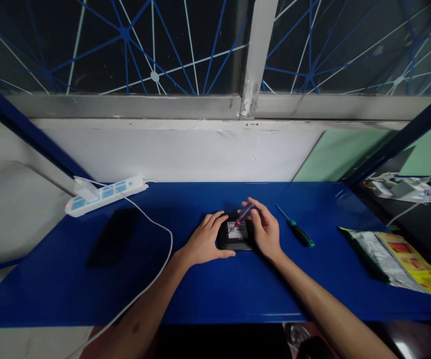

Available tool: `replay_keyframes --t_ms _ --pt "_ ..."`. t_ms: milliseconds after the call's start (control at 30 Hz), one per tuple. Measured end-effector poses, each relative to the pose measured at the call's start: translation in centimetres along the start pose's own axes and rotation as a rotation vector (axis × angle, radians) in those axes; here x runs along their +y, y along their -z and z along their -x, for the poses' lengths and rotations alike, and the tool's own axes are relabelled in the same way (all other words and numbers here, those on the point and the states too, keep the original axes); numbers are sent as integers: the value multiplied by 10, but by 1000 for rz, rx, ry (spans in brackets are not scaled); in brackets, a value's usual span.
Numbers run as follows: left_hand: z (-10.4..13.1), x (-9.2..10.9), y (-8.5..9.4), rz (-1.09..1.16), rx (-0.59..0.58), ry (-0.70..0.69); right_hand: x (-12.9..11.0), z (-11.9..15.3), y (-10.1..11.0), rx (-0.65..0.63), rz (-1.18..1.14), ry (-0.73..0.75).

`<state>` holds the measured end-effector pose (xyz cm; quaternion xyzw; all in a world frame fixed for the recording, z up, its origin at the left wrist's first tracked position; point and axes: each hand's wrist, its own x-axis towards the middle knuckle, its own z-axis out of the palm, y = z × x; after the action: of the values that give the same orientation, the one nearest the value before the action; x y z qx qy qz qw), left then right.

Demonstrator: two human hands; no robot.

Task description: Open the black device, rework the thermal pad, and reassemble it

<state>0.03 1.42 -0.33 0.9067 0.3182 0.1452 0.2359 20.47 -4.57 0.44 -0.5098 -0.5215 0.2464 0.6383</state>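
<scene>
Blue tabletop (208, 291) beneath the window (208, 45) is carrying a black device (240, 244), the half-spread left hand (205, 240) holding its left end and the curled right hand (267, 230) gripping a slim screwdriver (244, 214) angled across its label (241, 231), work apparently proceeding, casing looking whole, remainder not showing.

Label print (241, 232) too small, yellow packet (412, 262) cut off

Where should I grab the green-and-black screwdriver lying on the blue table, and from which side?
Probably by its handle, from above on the near side: that thick part lies toward the person, while the thin shaft points away.
</scene>
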Motion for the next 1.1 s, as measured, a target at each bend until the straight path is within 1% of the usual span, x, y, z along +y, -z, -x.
replay_keyframes --t_ms 100,167,300,433,500,567,700,767,867,1033,1100 --pt "0 0 0 0 -1 2 5 -2 0 71 93 42" --pt "0 0 0 0 -1 5 7 -3 1 80 116 63" --pt "1 0 -1 5 -2 6 3 -3 2 33 85 63" --pt "0 0 -1 7 6 -2 -4 -2 3 -32 23 23" --pt "0 0 0 8 3 1 -4 -1 2 -42 6 1" --pt "0 0 0 8 -2 1 -2 -1 2 -28 16 -8" --pt "0 1 0 7 7 -8 6 0 1 63 87 10" --pt "0 1 0 3 7 -6 7 -1 1 81 104 24" --pt "0 2 0 0 2 -2 5 -1 2 51 101 33" --pt "0 2 1 -17 -12 5 -1 1 1 -43 -29 -19" --pt "0 2 1 -21 -11 4 -1 2 0 -31 -4 -19"
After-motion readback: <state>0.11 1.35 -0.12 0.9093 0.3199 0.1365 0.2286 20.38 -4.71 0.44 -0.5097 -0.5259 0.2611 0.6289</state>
